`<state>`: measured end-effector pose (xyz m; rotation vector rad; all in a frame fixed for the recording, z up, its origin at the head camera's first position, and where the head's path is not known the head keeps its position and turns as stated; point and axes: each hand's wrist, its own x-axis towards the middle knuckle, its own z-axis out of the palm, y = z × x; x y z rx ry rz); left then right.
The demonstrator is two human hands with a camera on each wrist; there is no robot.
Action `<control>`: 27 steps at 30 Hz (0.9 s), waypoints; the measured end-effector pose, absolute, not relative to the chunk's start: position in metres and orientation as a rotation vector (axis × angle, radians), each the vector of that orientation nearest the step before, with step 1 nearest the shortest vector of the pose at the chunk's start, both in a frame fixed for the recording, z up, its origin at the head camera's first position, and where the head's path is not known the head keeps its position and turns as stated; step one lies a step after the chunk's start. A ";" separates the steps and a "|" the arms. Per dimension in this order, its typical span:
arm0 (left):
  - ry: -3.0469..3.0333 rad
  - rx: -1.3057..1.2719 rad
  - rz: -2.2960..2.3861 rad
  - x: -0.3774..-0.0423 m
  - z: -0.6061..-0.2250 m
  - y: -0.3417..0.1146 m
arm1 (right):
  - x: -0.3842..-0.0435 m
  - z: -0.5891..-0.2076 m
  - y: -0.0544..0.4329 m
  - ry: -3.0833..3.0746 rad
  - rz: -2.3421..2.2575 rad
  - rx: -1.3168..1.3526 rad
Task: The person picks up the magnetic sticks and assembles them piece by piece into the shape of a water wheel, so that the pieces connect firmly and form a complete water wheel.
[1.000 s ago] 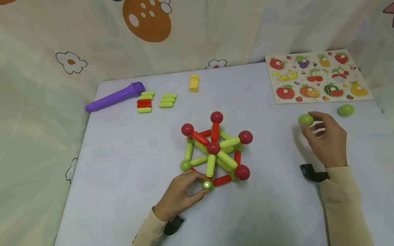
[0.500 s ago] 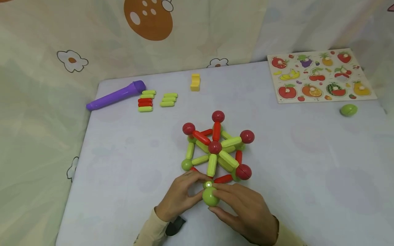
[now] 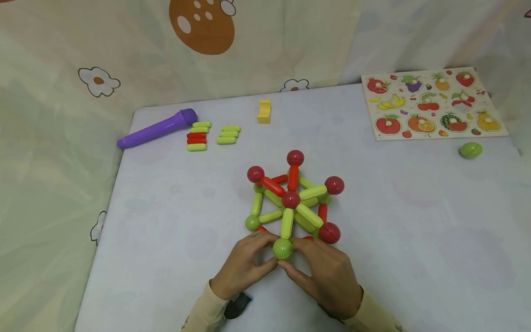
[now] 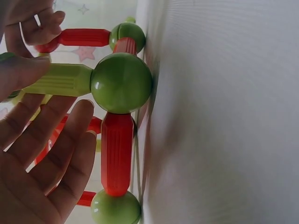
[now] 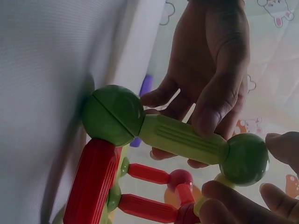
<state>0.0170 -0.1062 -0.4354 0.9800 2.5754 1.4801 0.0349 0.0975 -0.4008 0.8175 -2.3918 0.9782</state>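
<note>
In the head view a ball-and-stick magnetic structure stands on the table, with a red ball (image 3: 291, 199) at its upper centre. Sticks radiate from that ball to outer red balls and, at the front, to a green ball (image 3: 282, 249). My right hand (image 3: 329, 276) holds this green ball between thumb and fingers. Below it, my left hand (image 3: 240, 267) pinches an upright light-green stick (image 5: 182, 137), its thumb and fingers on opposite sides. The stick joins the upper ball to a lower green ball (image 4: 122, 83) at the tabletop, where a red stick (image 4: 117, 154) also attaches.
A loose green ball (image 3: 470, 150) lies at the right, below a fruit puzzle board (image 3: 435, 103). At the back left are a purple toy microphone (image 3: 157, 128), several green sticks (image 3: 227, 134) and red sticks (image 3: 196, 138). A yellow block (image 3: 264, 111) stands at the back.
My right hand has brought a green ball from the right side of the table onto the upright stick's top, where it now meets the front radiating stick. My left hand keeps its place.
</note>
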 end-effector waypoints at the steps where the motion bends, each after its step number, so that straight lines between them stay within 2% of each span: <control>1: 2.575 0.980 1.482 0.017 -0.435 -0.106 | 0.035 -0.400 0.098 -2.405 0.979 0.813; 9: 2.520 0.957 1.513 0.015 -0.428 -0.112 | 0.041 -0.391 0.115 -2.400 1.045 0.757; 13: 2.560 0.869 1.514 0.007 -0.424 -0.128 | 0.032 -0.388 0.139 -2.276 1.043 0.674; 17: 2.851 0.823 1.179 -0.006 -0.428 -0.141 | 0.009 -0.393 0.170 -2.220 1.010 0.517; 21: 3.010 0.882 0.784 -0.014 -0.435 -0.143 | -0.009 -0.404 0.192 -2.233 1.095 0.388; 27: 2.942 0.952 0.720 -0.019 -0.432 -0.139 | -0.016 -0.414 0.202 -2.816 0.932 0.435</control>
